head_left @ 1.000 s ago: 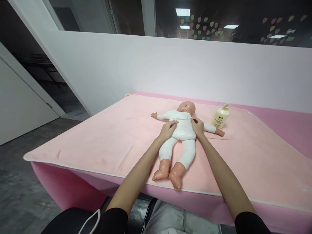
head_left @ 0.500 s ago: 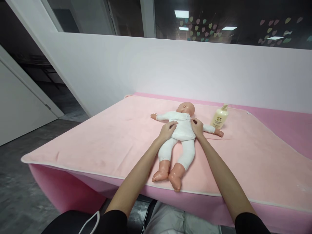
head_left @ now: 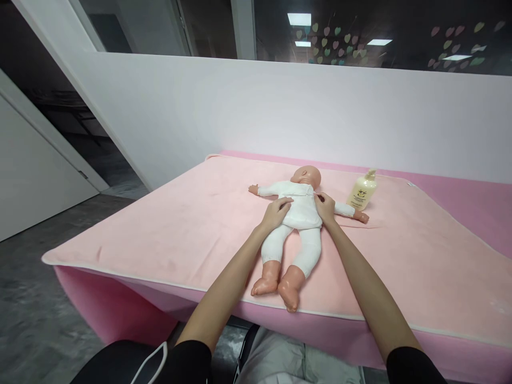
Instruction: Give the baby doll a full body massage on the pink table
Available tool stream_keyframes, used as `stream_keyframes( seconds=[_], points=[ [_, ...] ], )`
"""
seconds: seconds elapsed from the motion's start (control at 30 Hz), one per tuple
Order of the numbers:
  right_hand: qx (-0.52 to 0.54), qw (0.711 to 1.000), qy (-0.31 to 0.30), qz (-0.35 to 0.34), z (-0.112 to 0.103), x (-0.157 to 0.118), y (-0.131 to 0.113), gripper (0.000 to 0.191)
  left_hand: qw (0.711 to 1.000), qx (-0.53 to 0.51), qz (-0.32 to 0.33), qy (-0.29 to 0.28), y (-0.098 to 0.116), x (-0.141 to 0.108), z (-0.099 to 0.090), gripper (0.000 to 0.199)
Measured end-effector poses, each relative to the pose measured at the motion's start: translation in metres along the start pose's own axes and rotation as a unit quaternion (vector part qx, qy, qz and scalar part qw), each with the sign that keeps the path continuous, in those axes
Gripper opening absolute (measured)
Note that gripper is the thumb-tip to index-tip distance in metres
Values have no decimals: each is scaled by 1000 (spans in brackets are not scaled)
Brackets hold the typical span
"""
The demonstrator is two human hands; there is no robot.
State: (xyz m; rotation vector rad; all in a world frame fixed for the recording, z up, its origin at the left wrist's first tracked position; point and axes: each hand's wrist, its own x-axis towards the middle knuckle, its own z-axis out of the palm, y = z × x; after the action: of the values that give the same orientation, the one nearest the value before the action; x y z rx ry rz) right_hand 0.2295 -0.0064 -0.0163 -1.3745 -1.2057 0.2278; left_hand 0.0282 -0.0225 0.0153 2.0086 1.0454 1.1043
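A baby doll (head_left: 307, 253) in a white cloth outfit lies on its back on a pink blanket (head_left: 168, 224), its feet towards me and its head turned to the left. My left hand (head_left: 277, 213) rests on the left side of the doll's belly with its fingers laid out over the cloth. At the right side of the doll's chest, my right hand (head_left: 325, 207) has its fingers pinched together on the edge of the white top (head_left: 302, 210). The fingertips partly hide what they hold there. Both of the doll's arms stretch out sideways.
A pale yellow pump bottle (head_left: 362, 192) stands just beyond the doll's right-hand arm. Behind the table rises a white partition wall (head_left: 256, 112) with dark glass above. The blanket's front edge hangs close to my lap, and a white door (head_left: 40, 165) is at far left.
The view has shifted slightly. Both hands keep their places on the doll, and the doll and bottle have not visibly moved.
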Motion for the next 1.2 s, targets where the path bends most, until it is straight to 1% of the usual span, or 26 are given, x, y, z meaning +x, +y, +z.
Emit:
stream_keyframes(
  seconds=[0.53, 1.2],
  points=[
    [3, 1000, -1, -1, 0, 0, 1, 24, 1000, 0, 13, 0, 0, 0, 0, 27],
    [-17, 1000, -10, 4, -2, 0, -3, 24, 1000, 3, 4, -2, 0, 0, 0, 27]
  ],
)
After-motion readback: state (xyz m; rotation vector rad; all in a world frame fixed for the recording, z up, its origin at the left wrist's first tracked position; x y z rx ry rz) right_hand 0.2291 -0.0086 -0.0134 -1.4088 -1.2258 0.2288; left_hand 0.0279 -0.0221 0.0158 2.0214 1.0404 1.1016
